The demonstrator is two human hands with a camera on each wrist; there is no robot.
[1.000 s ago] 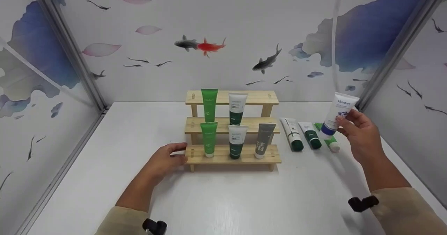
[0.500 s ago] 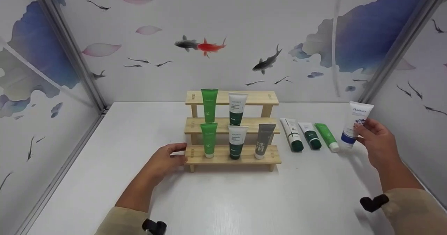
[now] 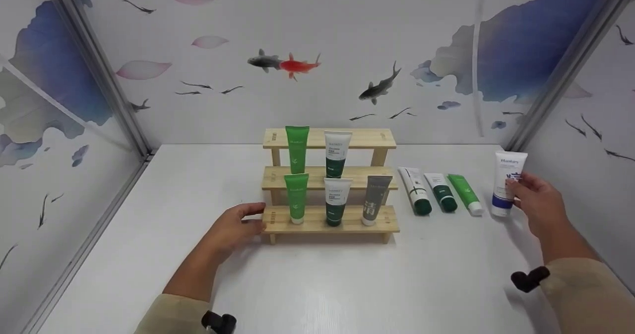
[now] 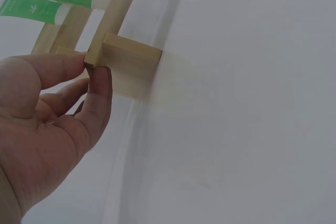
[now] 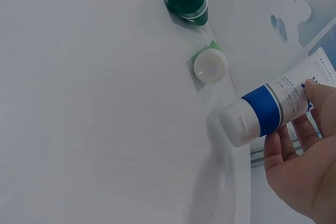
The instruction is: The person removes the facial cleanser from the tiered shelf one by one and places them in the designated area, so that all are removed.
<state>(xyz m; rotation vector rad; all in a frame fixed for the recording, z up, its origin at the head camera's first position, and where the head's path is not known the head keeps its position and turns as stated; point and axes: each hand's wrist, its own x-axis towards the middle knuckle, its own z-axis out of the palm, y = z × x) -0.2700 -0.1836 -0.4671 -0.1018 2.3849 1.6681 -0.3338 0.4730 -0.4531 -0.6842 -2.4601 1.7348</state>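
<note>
My right hand (image 3: 540, 204) holds a white squeeze tube with a blue band (image 3: 503, 200) between thumb and fingers, cap downward, at the right of the table. In the right wrist view the tube (image 5: 268, 109) slants, its cap (image 5: 240, 124) at the lower end. My left hand (image 3: 233, 230) pinches the left end of the lowest step of a wooden three-step rack (image 3: 307, 214); the left wrist view shows thumb and fingers on that board's end (image 4: 97, 51). On the rack stand green tubes (image 3: 296, 197), white-and-dark-green tubes (image 3: 336, 200) and one grey tube (image 3: 377, 200).
Right of the rack lie a long white tube with a dark green cap (image 3: 414, 190), a white-and-green tube (image 3: 440, 191) and a green tube (image 3: 465, 194). Patterned wall panels with metal corner posts (image 3: 560, 71) enclose the white table (image 3: 317, 284) at back and sides.
My right hand has carried the blue-banded tube rightward, past the lying green tube, then lowered it and turned it more upright. My left hand stays on the rack.
</note>
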